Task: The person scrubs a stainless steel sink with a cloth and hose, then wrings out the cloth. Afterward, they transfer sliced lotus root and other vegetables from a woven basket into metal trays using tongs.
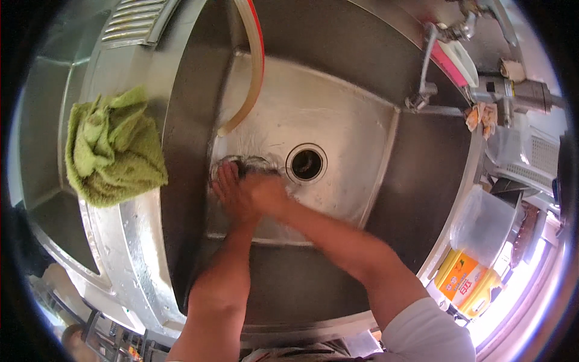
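Both hands are low in a deep stainless steel sink [289, 104], side by side and touching or overlapping. My left hand [230, 192] has its fingers extended and slightly apart, near the basin floor's left edge. Curled beside it is my right hand [267, 192], its fingertips hidden. A dark patch [244, 167] shows just beyond the hands; whether it is an object or shadow in water I cannot tell. Rippled water surrounds it. A clear hose with a red stripe [253, 68] hangs into the basin, its end above the hands. The round drain [307, 164] lies to their right.
A crumpled green towel [115, 149] lies on the left ledge, beside another basin [40, 135]. At right are a metal tap [425, 86], a clear plastic container [483, 224] and a yellow jug [468, 283] bearing writing. A ridged metal piece [133, 20] sits at upper left.
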Demonstrator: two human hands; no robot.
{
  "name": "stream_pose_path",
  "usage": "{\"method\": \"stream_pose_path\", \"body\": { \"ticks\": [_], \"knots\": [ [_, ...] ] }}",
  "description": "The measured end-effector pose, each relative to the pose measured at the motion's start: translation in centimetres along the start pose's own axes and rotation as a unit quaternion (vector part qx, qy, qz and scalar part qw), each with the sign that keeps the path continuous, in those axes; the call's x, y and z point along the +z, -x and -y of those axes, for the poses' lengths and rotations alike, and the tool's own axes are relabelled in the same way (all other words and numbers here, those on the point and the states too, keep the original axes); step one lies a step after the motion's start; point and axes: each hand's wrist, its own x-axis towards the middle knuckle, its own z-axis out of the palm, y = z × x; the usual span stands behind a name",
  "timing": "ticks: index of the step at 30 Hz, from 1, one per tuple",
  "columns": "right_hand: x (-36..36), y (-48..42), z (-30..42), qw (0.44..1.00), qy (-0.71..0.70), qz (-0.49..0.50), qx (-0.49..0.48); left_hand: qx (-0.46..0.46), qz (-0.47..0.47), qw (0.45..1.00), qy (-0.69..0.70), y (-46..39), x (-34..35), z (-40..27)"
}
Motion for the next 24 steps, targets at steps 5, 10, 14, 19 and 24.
{"method": "stream_pose_path", "body": {
  "ticks": [5,10,14,19,24],
  "knots": [
    [-0.8,-2.5,-4.0,0.999,0.025,-0.021,0.021,0.065,-0.084,0.993,0.046,0.0,-0.3,-0.2],
    [-1.0,0.6,-0.2,0.993,-0.041,-0.106,-0.021,0.015,-0.062,0.998,0.001,0.6,1.3,0.6],
    [-1.0,-2.6,-5.2,0.996,0.016,-0.06,-0.07,0.054,-0.075,0.996,0.001,0.8,1.6,0.4],
    [-2.0,-4.7,-1.1,0.956,-0.186,-0.084,0.211,0.04,-0.067,0.997,0.013,1.1,0.6,0.6],
    [0.0,-1.4,-0.5,0.995,-0.067,-0.063,-0.042,0.02,-0.008,1.0,0.016,0.2,-0.4,0.0]
  ]
}}
